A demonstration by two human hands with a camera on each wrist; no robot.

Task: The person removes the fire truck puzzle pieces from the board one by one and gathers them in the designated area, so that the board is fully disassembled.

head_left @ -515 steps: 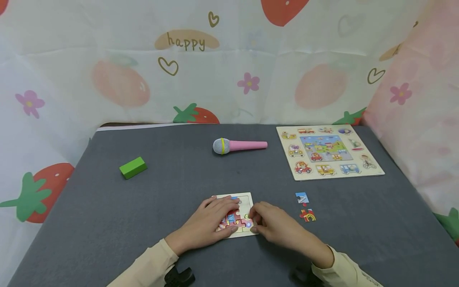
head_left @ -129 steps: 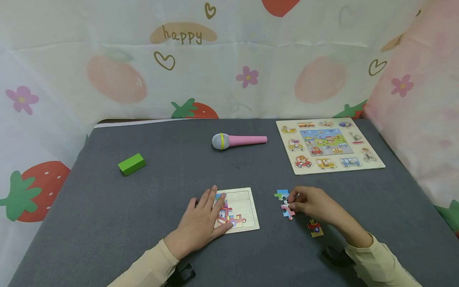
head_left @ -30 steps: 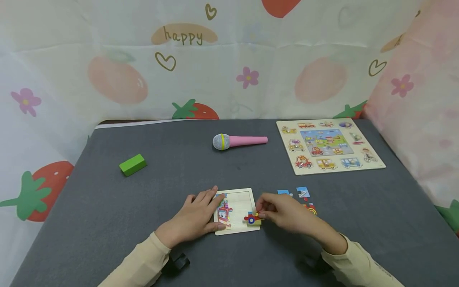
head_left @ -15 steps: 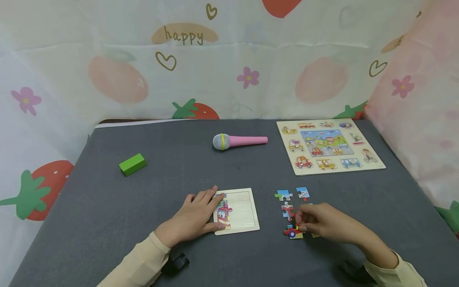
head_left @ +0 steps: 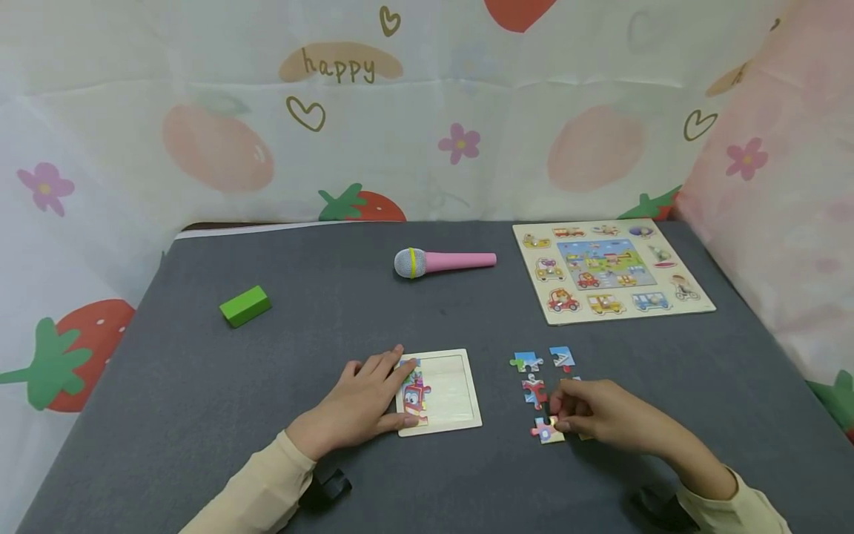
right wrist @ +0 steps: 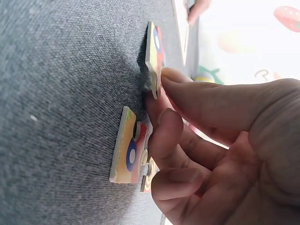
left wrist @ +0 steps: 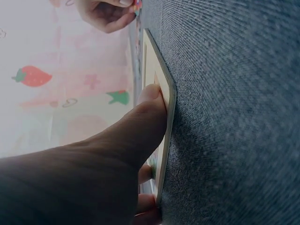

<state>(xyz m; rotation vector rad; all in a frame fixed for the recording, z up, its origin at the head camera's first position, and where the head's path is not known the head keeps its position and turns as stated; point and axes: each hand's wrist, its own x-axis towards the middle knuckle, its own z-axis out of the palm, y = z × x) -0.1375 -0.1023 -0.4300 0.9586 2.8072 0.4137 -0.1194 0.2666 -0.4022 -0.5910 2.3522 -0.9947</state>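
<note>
My left hand (head_left: 353,409) rests on the left side of a small wooden puzzle tray (head_left: 474,400), fingers extended and thumb on its lower part. Joined puzzle pieces (head_left: 415,397) showing a red vehicle with an eye fill the tray's left column; my fingers cover part of them. To the right of the tray, my right hand (head_left: 610,415) pinches a puzzle piece (right wrist: 153,51) with a blue wheel between thumb and index finger, low over the cloth. Another wheel piece (right wrist: 126,152) lies beneath my curled fingers. More loose pieces (head_left: 527,362) lie just beyond, partly hidden by the hand.
A pink toy microphone (head_left: 460,260) lies at the back middle. The larger vehicle puzzle board (head_left: 540,293) is at the back right, and a green block (head_left: 245,305) at the left. Grey cloth (head_left: 320,334) covers the table; a strawberry-print curtain (head_left: 427,111) hangs behind.
Earlier, more pieces sat in the tray; now only the left column does. My right hand has carried the wheel piece from the tray's lower right to the loose pieces. My left hand stayed.
</note>
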